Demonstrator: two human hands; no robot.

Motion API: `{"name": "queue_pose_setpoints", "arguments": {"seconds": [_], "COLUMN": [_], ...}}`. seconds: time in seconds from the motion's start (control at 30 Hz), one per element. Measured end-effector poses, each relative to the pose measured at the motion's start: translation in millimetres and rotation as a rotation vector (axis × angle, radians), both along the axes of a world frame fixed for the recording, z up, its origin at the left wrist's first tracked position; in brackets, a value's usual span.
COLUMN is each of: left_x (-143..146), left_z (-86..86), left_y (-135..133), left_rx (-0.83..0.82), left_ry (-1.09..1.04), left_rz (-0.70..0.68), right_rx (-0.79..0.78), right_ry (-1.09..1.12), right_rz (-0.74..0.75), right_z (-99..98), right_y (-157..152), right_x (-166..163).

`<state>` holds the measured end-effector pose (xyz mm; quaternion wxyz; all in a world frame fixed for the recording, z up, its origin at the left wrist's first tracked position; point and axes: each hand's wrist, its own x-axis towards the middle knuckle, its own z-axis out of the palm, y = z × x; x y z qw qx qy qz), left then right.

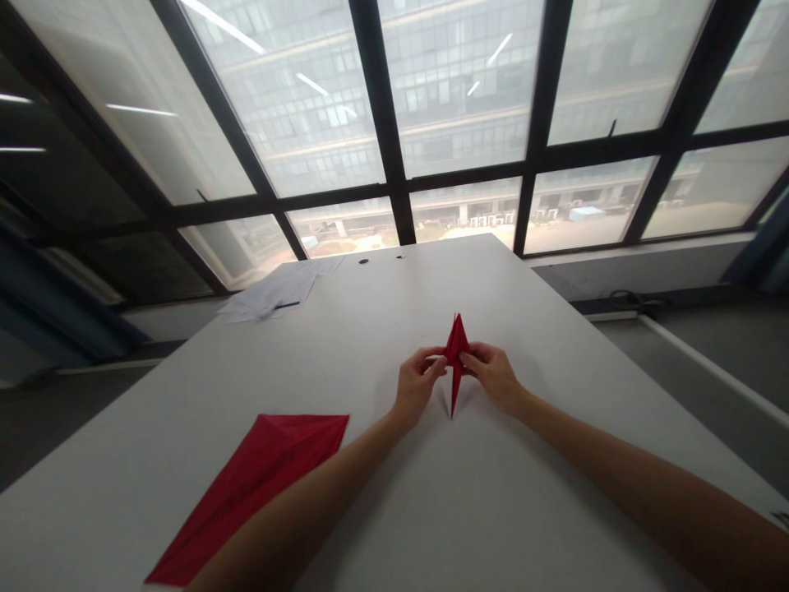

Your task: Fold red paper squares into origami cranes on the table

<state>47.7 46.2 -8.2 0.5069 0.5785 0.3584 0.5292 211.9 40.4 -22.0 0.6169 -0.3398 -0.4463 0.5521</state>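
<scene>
A small folded piece of red paper (457,345), narrow and pointed at top and bottom, is held between my two hands just above the white table. My left hand (420,380) pinches its left side between thumb and fingers. On the opposite side, my right hand (493,374) grips the paper's right edge, thumb in front. The fingertips behind the paper are partly hidden. To the left lies a larger sheet of red paper (265,469) with crease lines, partly covered by my left forearm.
Loose white papers (271,292) with a dark pen (287,305) on them lie at the table's far left. The white table (382,312) has a round hole (363,261) near its far edge. Large dark-framed windows (394,123) stand beyond.
</scene>
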Motion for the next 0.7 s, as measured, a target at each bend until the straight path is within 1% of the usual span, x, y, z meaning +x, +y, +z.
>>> {"name": "queue_pose_setpoints", "arguments": {"seconds": [0.13,0.2,0.33,0.47,0.57,0.7], "left_x": [-1.2,-2.0,-3.5,-4.4,-5.2,-5.8], "left_z": [-0.5,-0.7,-1.2,-1.4,-2.1,-1.7], "left_y": [-0.3,0.2,2.5,5.2,6.6,6.8], "left_rx": [0.044,0.074,0.084,0.073,0.069,0.081], "left_ry": [0.052,0.071,0.05,0.007,-0.029,-0.071], "left_rz": [-0.043,-0.031,0.027,-0.003,-0.028,-0.018], "right_rx": [-0.006,-0.022,-0.032,-0.032,-0.062,-0.093], "right_ry": [-0.034,-0.044,-0.085,-0.118,-0.038,0.104], "right_rz": [0.045,0.052,0.069,0.104,0.102,0.005], "right_z": [1.9,3.5,5.9,5.7,5.3,6.2], "right_y": [-1.5,-2.2,-3.9,-5.8,-5.3,-0.8], "right_x": [0.9,0.8,0.5,0.2,-0.2,1.3]}}
